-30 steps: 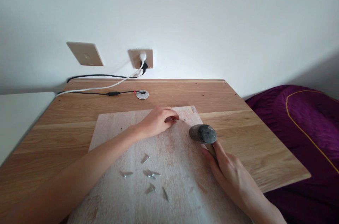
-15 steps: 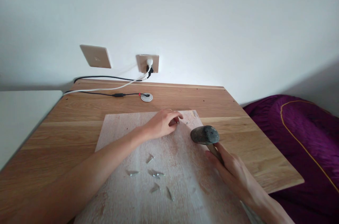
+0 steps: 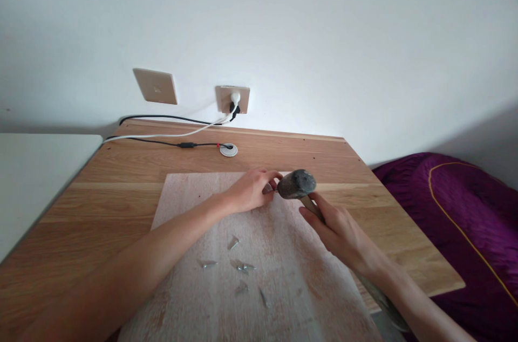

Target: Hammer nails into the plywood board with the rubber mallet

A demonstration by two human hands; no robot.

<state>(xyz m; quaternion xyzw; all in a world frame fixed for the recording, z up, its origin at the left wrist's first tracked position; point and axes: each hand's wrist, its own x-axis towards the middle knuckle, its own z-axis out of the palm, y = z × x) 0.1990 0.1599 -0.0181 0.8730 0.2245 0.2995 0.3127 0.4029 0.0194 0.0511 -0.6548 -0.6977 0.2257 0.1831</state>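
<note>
Near the far edge of the whitish board (image 3: 194, 299), my left hand (image 3: 254, 190) is closed in a pinch around a nail (image 3: 275, 189), of which only the small head end shows. My right hand (image 3: 340, 223) grips the handle of a mallet (image 3: 297, 184) with a dark, worn head. That head is up against the left fingertips in view, partly covering the nail; whether they touch I cannot tell. Several loose silver nails (image 3: 245, 267) lie scattered on the board, nearer to me.
Under the board is a wooden table (image 3: 101, 207). Along its back run black and white cables (image 3: 162, 137) to a wall socket (image 3: 243, 99), beside a round cable grommet (image 3: 229, 151). A purple fabric item (image 3: 408, 191) bulges at the right, and a white surface (image 3: 44, 180) stands left.
My right hand has brought the mallet up and left, closer to my left fingers. The left hand stays pinched at about the same spot. The view has shifted slightly.
</note>
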